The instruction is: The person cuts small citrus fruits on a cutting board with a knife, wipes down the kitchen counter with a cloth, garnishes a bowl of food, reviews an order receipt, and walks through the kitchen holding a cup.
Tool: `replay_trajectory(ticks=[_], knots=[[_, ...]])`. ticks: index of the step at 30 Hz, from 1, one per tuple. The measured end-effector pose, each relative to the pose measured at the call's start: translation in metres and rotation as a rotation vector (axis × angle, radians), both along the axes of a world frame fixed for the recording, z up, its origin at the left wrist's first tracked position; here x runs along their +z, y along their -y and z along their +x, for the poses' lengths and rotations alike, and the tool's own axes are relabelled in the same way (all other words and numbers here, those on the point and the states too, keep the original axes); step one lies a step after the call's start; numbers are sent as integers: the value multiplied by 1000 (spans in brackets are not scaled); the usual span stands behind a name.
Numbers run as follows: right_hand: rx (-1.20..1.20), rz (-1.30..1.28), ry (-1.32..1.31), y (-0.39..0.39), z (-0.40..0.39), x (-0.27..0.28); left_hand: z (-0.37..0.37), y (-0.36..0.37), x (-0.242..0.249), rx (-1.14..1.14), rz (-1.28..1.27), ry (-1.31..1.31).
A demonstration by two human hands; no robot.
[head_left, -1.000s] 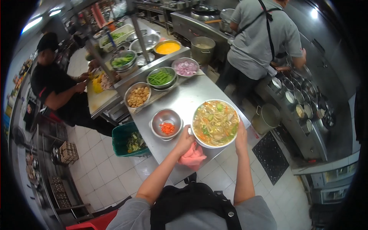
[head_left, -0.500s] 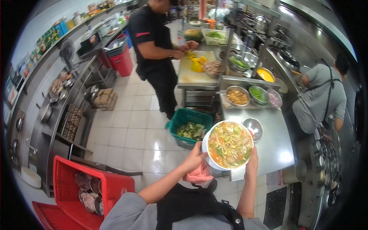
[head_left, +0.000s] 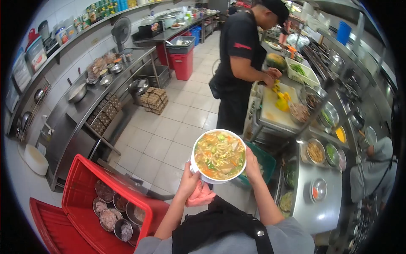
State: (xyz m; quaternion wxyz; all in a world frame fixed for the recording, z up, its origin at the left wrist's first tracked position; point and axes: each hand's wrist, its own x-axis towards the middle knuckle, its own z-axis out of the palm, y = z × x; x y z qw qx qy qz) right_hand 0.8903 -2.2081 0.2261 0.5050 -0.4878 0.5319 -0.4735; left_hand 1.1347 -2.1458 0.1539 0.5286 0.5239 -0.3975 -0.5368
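Observation:
A white bowl [head_left: 217, 180], filled close to the brim with noodle soup [head_left: 220, 154], is held level in front of my body. The soup has thick noodles with green and orange vegetable pieces in broth. My left hand [head_left: 189, 181] grips the bowl's lower left side, its thumb near the rim. From that same hand hangs a crumpled pink cloth [head_left: 200, 195]. On the opposite side, my right hand [head_left: 252, 167] is closed against the bowl wall; some of its fingers are hidden behind the bowl.
An open red cooler [head_left: 148, 207] with several bowls of meat lies lower left. Ahead, a person in black [head_left: 241, 55] works at a cutting board [head_left: 270, 106]. A steel table [head_left: 317, 216] and green bin [head_left: 264, 163] are right; another person in grey [head_left: 368, 180] stands beyond.
My view has swung left, and the bowl in my hands has moved away from above the steel table to over the floor and the green bin's edge. Both hands keep hold.

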Motion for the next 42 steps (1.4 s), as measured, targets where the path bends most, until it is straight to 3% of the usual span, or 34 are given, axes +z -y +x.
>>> replay_trajectory(ticks=[1,4,6,9,11,14,15,18,20,24,29,34,36,37,42], knots=[[56,-31,26,25,17,-12,13,9,20,15,60,-121],[159,-115,22,105,64,-48,52,52,33,130,94,-135],[200,-69,-45,149,100,-37,85,96,-1,226,-57,15],[319,-68,-88,216,150,-19,124,143,17,253,68,63],[367,-106,-56,269,177,-27,144,181,26,335,84,-106],[428,-125,-19,341,225,-31,178,239,24,417,37,-33],[465,-123,-21,365,237,-29,199,263,-12,457,-133,142],[509,-128,-32,437,275,-33,207,322,45,473,-7,-35],[501,-166,-14,485,300,-38,230,366,41,487,34,-53],[453,-95,-7,573,335,-30,284,465,24,419,42,67],[300,-122,-30,692,351,-20,323,620,36,271,26,-9],[126,-112,-43,814,343,-26,333,777,44,66,76,58],[69,-101,-54,869,337,-31,335,846,22,-6,-31,25],[62,-98,-61,896,333,-34,325,876,35,-31,-23,-13],[5,-147,-61,1031,316,-58,314,1016,22,-26,-13,44]])
